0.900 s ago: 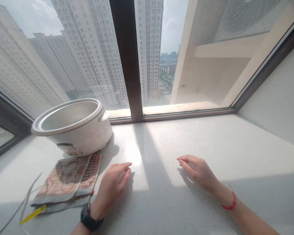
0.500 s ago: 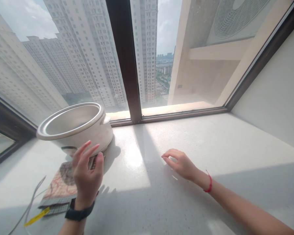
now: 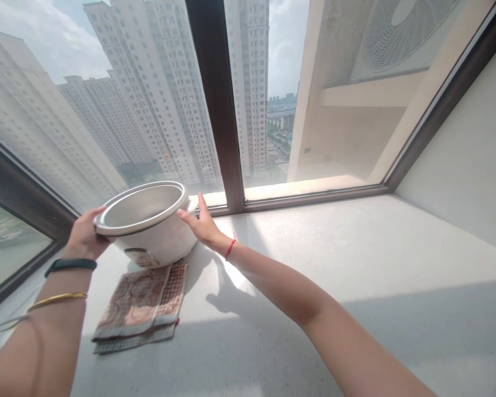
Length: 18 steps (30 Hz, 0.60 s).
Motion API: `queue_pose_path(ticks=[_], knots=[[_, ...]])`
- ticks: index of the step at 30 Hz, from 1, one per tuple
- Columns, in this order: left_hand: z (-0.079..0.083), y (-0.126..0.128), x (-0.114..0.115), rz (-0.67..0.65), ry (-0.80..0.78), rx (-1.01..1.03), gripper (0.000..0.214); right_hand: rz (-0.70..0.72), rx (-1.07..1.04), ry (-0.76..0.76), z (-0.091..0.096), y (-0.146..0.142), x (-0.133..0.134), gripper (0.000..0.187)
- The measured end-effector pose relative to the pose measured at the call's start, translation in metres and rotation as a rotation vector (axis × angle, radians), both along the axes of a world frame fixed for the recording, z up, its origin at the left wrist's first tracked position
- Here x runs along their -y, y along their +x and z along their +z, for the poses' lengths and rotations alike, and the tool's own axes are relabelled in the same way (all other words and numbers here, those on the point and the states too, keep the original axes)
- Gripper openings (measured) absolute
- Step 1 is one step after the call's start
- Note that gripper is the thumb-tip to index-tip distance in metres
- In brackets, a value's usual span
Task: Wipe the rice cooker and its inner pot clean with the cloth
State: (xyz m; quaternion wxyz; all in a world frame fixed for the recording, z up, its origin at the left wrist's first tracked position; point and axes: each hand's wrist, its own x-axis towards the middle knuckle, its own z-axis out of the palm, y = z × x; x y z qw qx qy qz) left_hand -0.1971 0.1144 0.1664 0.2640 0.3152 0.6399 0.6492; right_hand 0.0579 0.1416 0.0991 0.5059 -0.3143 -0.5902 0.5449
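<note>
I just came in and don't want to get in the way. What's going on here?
A person's left hand grips the left edge of a white, lidless pot, and the right hand is at the pot's right side, thumb and fingers spread; whether it has a hold is hard to tell. The pot stands on a pale windowsill, close to the dark window frame. A folded, patterned cloth lies in front of it.

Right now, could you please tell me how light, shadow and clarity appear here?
In the head view, sunlight glares on the sill below the right forearm; the right hand and white pot cast shadows there; in the same view, the towers outside look hazy.
</note>
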Motion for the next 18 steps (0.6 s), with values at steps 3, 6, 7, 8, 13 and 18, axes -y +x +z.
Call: queue_pose_path(ticks=[3, 6, 7, 8, 13, 18], knots=[[0.000, -0.002, 0.001, -0.081, 0.025, 0.117, 0.024, -0.054, -0.096, -0.056, 0.004, -0.023, -0.002, 0.117], [-0.003, 0.001, 0.004, -0.110, 0.082, 0.167, 0.029, -0.052, -0.199, -0.165, 0.004, -0.032, -0.002, 0.122], [-0.004, 0.002, 0.005, -0.109, 0.098, 0.178, 0.031, -0.039, -0.226, -0.187, 0.003, -0.032, -0.001, 0.122], [-0.004, 0.004, 0.007, -0.104, 0.112, 0.188, 0.032, -0.026, -0.245, -0.195, 0.002, -0.032, 0.000, 0.120], [0.003, 0.023, 0.020, -0.117, 0.182, 0.241, 0.053, -0.039, -0.325, -0.166, -0.004, -0.012, 0.008, 0.115], [0.007, 0.070, 0.034, -0.226, 0.234, 0.276, 0.075, -0.097, -0.386, -0.124, -0.004, 0.040, 0.018, 0.110]])
